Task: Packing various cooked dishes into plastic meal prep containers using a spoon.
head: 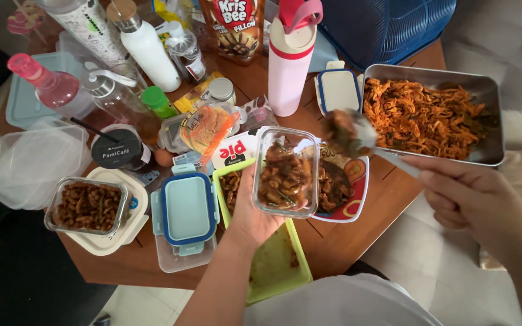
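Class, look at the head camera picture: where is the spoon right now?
The spoon is right of centre, held by the right hand, loaded, between the clear container and the metal tray.

- I am looking down into a home, set up for a meal or for packing food.
- A small wooden bench (339, 241) is crowded with plastic food containers (89, 206), water bottles (289, 57) and snack packets (235, 27).
- A metal tray (433, 111) holds cooked food.
- A grey cushioned sofa (502, 36) stands just beside the bench.
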